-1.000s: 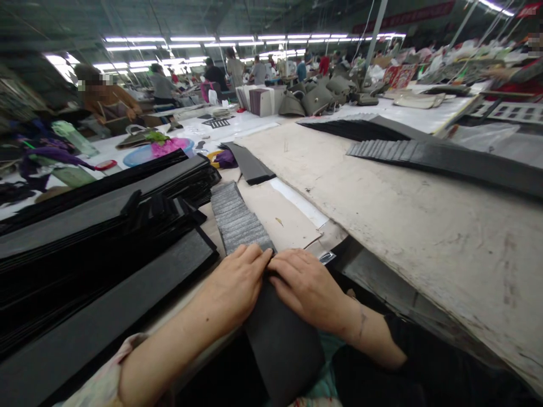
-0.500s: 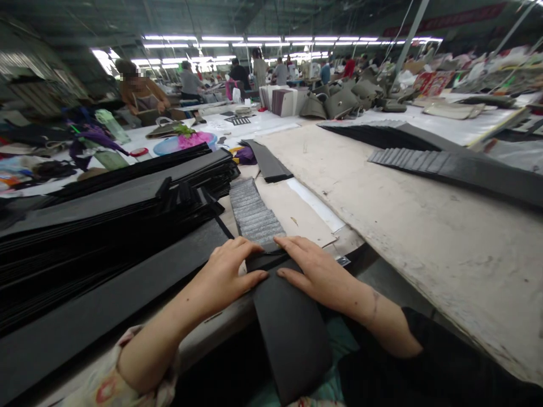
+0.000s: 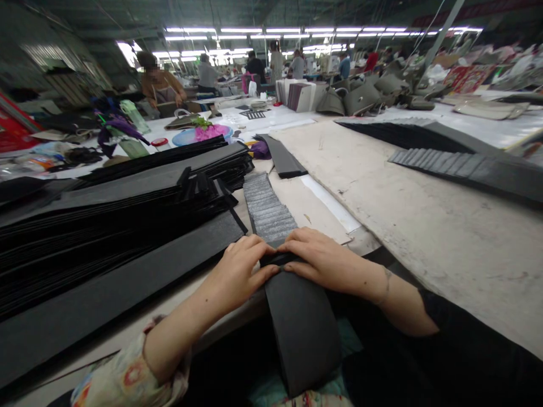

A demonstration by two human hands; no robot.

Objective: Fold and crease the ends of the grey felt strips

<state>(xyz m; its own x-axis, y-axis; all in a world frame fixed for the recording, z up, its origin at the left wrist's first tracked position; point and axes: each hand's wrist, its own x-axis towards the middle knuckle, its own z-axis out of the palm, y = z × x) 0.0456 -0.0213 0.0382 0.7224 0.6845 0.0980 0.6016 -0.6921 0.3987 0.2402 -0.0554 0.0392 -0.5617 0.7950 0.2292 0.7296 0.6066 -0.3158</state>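
Observation:
A dark grey strip of sheet material (image 3: 303, 328) hangs over the table's near edge toward my lap. My left hand (image 3: 248, 263) pinches its upper end from the left, thumb below and fingers above. From the right, my right hand (image 3: 320, 257) grips the same end, its fingertips almost touching those of the left. Between the thumbs and fingers the strip looks folded, with a black band showing. Just beyond my fingers lies a fanned row of grey strips (image 3: 269, 209) with shiny, overlapping ends.
Tall stacks of black strips (image 3: 127, 226) fill the left side. On the right, more fanned strips (image 3: 466, 169) lie on a pale board (image 3: 382, 209). Farther back are a blue basin (image 3: 184, 137), grey bags (image 3: 360, 99) and a person in brown (image 3: 163, 85) beside the table.
My two hands have come closer together on the strip, the right one shifting inward. The whole view has swung a little to the left.

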